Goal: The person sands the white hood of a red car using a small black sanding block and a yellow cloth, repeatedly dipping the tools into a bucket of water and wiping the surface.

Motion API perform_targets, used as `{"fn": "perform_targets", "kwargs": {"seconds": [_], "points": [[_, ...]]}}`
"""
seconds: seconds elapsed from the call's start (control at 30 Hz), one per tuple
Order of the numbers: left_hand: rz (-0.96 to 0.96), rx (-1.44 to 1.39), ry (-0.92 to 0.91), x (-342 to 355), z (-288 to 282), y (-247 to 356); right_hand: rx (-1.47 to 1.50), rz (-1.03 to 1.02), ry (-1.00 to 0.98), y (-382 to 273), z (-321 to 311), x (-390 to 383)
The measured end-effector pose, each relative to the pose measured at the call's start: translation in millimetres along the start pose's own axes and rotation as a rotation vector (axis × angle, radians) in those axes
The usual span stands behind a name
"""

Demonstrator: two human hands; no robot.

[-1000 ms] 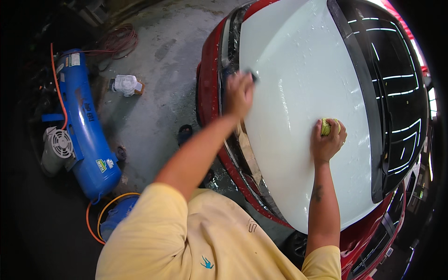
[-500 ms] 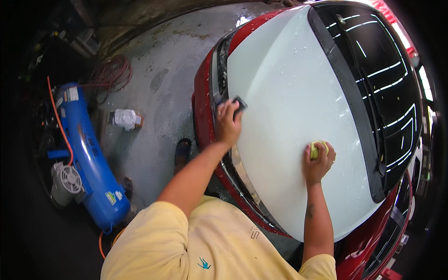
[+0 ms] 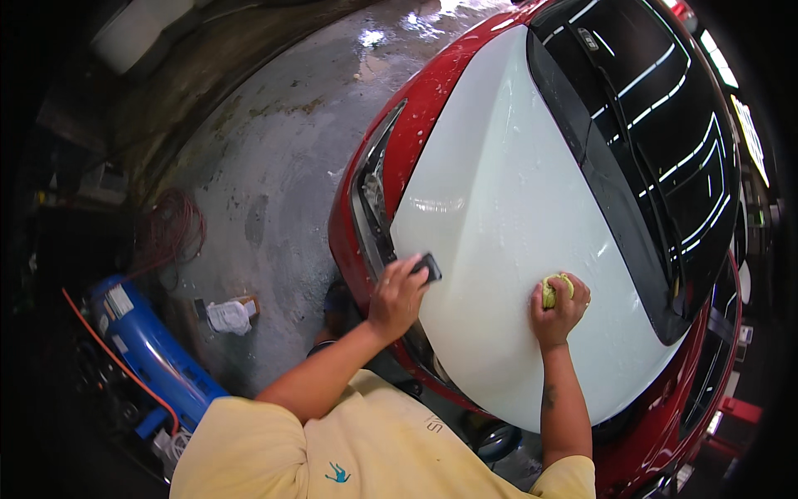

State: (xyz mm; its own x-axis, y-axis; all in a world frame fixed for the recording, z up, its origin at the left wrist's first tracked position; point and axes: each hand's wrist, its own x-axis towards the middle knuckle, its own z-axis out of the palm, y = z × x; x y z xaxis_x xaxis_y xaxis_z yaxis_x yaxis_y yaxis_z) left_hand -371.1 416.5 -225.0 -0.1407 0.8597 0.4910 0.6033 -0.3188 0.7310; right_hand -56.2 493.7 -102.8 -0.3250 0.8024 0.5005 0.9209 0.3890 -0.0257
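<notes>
My left hand (image 3: 396,301): fingers bent and partly closed, gripping a small dark block (image 3: 430,267) at the white hood's front edge. My right hand (image 3: 563,312): fingers curled round a crumpled yellow-green cloth (image 3: 549,293), which rests on the hood farther back, to the right of the block. One white hood (image 3: 499,208), with water drops, on a car with red bodywork (image 3: 428,100). One dark windshield (image 3: 648,108), behind the hood, reflecting strip lights. One headlight (image 3: 371,187), left of the hood. On my left: one blue tank (image 3: 158,349), one orange hose (image 3: 116,353) beside it, one coil of reddish hose (image 3: 174,229), and one white bundle (image 3: 229,318) on the grey floor (image 3: 274,166).
</notes>
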Motion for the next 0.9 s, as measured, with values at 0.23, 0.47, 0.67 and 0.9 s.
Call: {"fn": "perform_targets", "kwargs": {"seconds": [0.23, 0.47, 0.67, 0.9], "points": [[0.089, -0.071, 0.108, 265, 75, -58, -0.02, 0.029, 0.018, -9, 14, 14], [0.071, -0.053, 0.073, 223, 69, -51, -0.052, 0.043, 0.048, -6, 11, 12], [0.099, 0.02, -0.104, 52, -16, -21, -0.063, 0.101, 0.143, -28, 7, 28], [0.041, 0.016, -0.083, 78, -17, -26, 0.206, 0.122, -0.01, -110, 67, 140]]}}
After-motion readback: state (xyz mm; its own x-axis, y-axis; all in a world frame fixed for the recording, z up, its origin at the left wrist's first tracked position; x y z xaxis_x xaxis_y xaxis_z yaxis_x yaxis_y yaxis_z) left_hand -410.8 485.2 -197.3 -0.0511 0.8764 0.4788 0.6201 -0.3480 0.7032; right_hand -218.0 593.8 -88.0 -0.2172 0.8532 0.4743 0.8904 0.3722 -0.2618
